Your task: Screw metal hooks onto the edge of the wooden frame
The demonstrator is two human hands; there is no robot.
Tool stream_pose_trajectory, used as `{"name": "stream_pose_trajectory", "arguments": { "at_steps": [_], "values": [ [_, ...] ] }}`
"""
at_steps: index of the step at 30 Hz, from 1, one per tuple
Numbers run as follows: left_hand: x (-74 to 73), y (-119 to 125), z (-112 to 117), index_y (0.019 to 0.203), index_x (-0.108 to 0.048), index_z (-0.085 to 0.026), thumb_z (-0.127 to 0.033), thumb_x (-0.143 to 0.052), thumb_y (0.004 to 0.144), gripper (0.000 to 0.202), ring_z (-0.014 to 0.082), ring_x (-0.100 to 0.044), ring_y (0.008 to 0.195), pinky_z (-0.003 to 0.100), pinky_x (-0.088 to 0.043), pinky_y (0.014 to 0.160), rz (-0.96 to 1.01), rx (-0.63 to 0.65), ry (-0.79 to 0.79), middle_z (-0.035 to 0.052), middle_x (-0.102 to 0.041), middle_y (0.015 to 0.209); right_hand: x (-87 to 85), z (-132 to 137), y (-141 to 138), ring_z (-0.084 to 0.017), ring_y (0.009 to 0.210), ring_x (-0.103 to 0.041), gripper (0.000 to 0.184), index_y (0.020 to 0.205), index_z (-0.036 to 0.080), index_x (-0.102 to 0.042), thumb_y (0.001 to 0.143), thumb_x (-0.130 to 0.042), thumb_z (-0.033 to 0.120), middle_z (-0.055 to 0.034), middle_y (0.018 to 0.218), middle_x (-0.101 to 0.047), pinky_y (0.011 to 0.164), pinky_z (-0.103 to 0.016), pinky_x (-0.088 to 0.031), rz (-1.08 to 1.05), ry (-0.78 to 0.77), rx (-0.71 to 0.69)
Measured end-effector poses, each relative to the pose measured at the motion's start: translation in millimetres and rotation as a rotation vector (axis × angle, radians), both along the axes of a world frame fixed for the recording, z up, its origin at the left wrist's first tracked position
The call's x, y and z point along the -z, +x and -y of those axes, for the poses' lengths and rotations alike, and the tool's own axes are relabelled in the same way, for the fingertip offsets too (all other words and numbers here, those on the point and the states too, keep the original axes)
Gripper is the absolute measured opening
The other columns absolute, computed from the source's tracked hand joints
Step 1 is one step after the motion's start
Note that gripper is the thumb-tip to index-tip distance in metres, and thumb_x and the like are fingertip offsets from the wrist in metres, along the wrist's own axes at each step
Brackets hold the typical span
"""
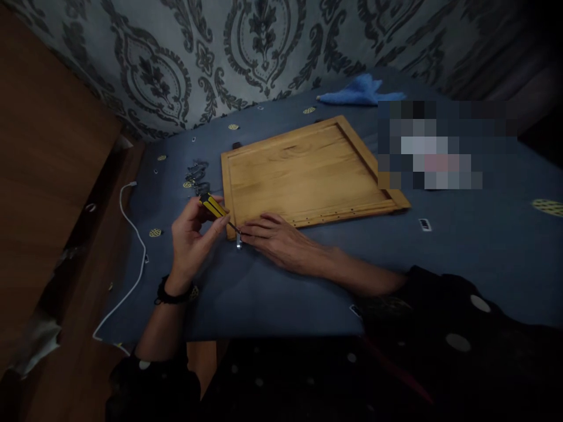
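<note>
Right now my left hand (188,237) is closed around a yellow-and-black screwdriver (213,205), thumb and fingers on its handle. The tool tilts, its dark shaft running down to the right toward the near-left corner of a framed wooden panel (285,170). A small shiny metal piece (238,241) sits at that corner, just beside the screwdriver's tip; I cannot tell whether the two touch.

My right hand (281,243) lies palm down over the panel's near edge, its fingers stretched toward the tip. Whether those fingertips pinch anything I cannot tell. To the right of them, a row of small dark dots runs along the near rim.

The panel lies flat on a blue-grey patterned cloth (285,308), its far edge toward the ornate wallpaper (264,41). Just left of it is a loose cluster of small metal parts (197,174), too dim to make out singly. Behind the panel, nearer the wall, rests a crumpled bright blue rag (356,91). A white cable (144,252) curves down the left side, well apart from my black wristband (173,291).
</note>
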State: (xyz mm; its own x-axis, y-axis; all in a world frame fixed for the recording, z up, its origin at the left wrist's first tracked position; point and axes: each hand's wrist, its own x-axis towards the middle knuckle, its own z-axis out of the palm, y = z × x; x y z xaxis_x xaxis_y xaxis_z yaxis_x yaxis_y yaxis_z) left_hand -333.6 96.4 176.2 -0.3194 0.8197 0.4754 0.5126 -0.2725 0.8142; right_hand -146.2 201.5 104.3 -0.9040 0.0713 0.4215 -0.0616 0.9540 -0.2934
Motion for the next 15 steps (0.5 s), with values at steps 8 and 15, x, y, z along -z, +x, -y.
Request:
{"name": "stream_pose_trajectory", "arguments": {
  "at_steps": [8, 15],
  "values": [
    [0.6, -2.6, 1.4, 0.101, -0.074, -0.019, -0.032, -0.083, 0.082, 0.025, 0.0125, -0.068, 0.077, 0.022, -0.056, 0.071, -0.010, -0.006, 0.014, 0.0019, -0.073, 0.087, 0.3, 0.7, -0.8, -0.023, 0.137, -0.056, 0.039, 0.136, 0.018, -0.065, 0.102, -0.047, 0.013, -0.0116, 0.138, -0.070, 0.112, -0.046, -0.041, 0.019, 0.005, 0.013],
    [-0.1, -0.4, 0.2, 0.100, -0.075, -0.020, -0.033, -0.084, 0.081, 0.025, 0.0120, -0.065, 0.077, 0.021, -0.055, 0.068, -0.057, -0.018, 0.014, 0.0017, -0.071, 0.088, -1.6, 1.3, -0.3, -0.022, 0.139, -0.055, 0.039, 0.136, 0.017, -0.065, 0.100, -0.051, 0.013, -0.0118, 0.138, -0.070, 0.114, -0.045, -0.040, 0.032, 0.003, 0.021]
  ]
}}
